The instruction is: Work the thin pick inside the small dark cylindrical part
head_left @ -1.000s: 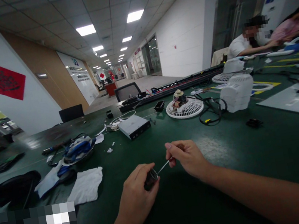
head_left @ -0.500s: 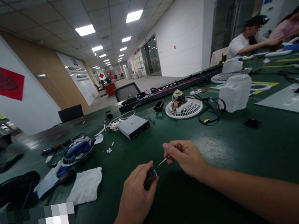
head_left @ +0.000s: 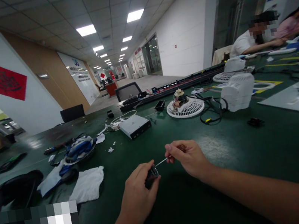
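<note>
Over the dark green table [head_left: 192, 203], my left hand [head_left: 140, 187] is closed around a small dark round part [head_left: 152, 176] whose open, shiny rim faces right. My right hand [head_left: 187, 155] pinches the handle of a thin screwdriver [head_left: 161, 161]; its metal shaft points left and its tip is at the upper edge of the rim. Whether the tip touches the rim cannot be made out. Most of the handle is hidden by the fingers.
Ahead lie a silver disc drive [head_left: 135, 126], a white fan grille with a motor [head_left: 185, 107] and a white housing [head_left: 237, 92]. At left are a white cloth [head_left: 87, 185] and a bowl with blue cloth [head_left: 79, 150]. People sit at far right and far left.
The screwdriver tip has come closer to the rim of the dark part. The whole scene has shifted slightly to the right in view. Both hands keep their holds.
</note>
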A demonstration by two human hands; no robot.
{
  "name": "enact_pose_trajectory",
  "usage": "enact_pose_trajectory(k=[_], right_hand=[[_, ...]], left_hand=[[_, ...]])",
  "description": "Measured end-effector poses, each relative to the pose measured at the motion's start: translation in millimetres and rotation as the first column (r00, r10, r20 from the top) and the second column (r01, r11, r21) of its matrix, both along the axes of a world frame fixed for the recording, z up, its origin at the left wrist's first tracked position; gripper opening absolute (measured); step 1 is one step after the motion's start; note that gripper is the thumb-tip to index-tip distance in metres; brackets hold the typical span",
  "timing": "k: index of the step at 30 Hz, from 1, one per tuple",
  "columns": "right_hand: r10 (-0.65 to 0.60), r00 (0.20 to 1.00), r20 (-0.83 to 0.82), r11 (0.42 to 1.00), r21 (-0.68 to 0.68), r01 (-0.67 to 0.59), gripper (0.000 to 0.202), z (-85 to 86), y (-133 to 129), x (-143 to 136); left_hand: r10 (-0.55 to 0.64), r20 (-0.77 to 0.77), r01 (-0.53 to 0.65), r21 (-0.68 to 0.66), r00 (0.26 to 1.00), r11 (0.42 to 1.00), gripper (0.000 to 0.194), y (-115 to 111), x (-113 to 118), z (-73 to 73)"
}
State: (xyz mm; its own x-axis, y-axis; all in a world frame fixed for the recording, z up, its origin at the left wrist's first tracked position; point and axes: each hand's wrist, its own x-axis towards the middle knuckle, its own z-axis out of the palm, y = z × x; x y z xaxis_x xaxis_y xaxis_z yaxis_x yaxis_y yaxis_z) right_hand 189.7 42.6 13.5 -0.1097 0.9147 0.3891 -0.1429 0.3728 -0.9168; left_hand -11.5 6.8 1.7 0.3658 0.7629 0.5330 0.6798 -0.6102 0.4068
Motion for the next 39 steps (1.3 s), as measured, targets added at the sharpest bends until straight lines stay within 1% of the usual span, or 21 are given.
enact_pose_trajectory(k=[5, 9, 12, 14, 17, 19, 23, 27, 31, 34, 39], right_hand=[[-0.052, 0.993, 0.104, 0.998, -0.020, 0.055, 0.040, 0.7, -1.0, 0.9], [-0.021, 0.999, 0.049, 1.000, -0.008, 0.021, 0.042, 1.4, -1.6, 1.1], [-0.059, 0.995, 0.086, 0.998, 0.018, 0.058, 0.038, 2.2, -2.5, 1.2], [-0.055, 0.992, 0.113, 0.998, 0.012, 0.054, 0.039, 2.9, -2.9, 1.4], [-0.029, 0.996, 0.083, 1.000, -0.002, 0.029, 0.041, 3.5, -2.2, 1.4], [-0.047, 0.996, 0.072, 0.999, -0.005, 0.047, 0.039, 3.4, -1.2, 1.3], [-0.027, 0.998, 0.064, 0.999, -0.023, 0.028, 0.041, 3.0, 0.2, 1.6], [-0.038, 0.995, 0.090, 0.999, -0.021, 0.040, 0.038, 3.2, -0.3, 2.5], [-0.016, 0.996, 0.088, 1.000, -0.004, 0.017, 0.041, 3.1, -1.0, 2.8], [-0.050, 0.993, 0.110, 0.999, 0.005, 0.050, 0.038, 3.0, -1.0, 2.6], [-0.024, 0.997, 0.072, 0.999, -0.027, 0.026, 0.041, 3.1, -1.1, 2.6]], left_hand=[[0.015, 0.002, -0.015, 0.020, 1.000, 1.000, 0.042, -0.2, -0.8, 0.0], [0.004, 0.002, -0.004, 0.027, 1.000, 1.000, 0.042, -0.6, 1.2, 1.4], [-0.004, 0.002, 0.004, 0.048, 1.000, 0.999, 0.040, -1.0, 2.4, 1.9], [-0.004, 0.000, 0.004, 0.056, 1.000, 0.998, 0.040, -0.9, 2.3, 1.4], [-0.008, -0.008, 0.008, 0.040, 1.000, 0.999, 0.041, -0.6, 1.4, 0.3], [-0.009, -0.013, 0.010, 0.031, 1.000, 0.999, 0.041, -0.6, 1.1, -0.1], [-0.007, -0.008, 0.007, 0.044, 1.000, 0.999, 0.040, -1.2, 2.1, 0.7], [-0.019, 0.001, 0.019, 0.044, 1.000, 0.999, 0.038, -1.5, 3.3, 1.6], [-0.016, 0.001, 0.016, 0.043, 1.000, 0.999, 0.039, -1.2, 3.1, 1.2], [-0.015, -0.003, 0.015, 0.041, 1.000, 0.999, 0.039, -1.2, 2.9, 1.0], [-0.002, -0.016, 0.003, 0.032, 1.000, 0.999, 0.040, -1.7, 2.5, 1.1]])
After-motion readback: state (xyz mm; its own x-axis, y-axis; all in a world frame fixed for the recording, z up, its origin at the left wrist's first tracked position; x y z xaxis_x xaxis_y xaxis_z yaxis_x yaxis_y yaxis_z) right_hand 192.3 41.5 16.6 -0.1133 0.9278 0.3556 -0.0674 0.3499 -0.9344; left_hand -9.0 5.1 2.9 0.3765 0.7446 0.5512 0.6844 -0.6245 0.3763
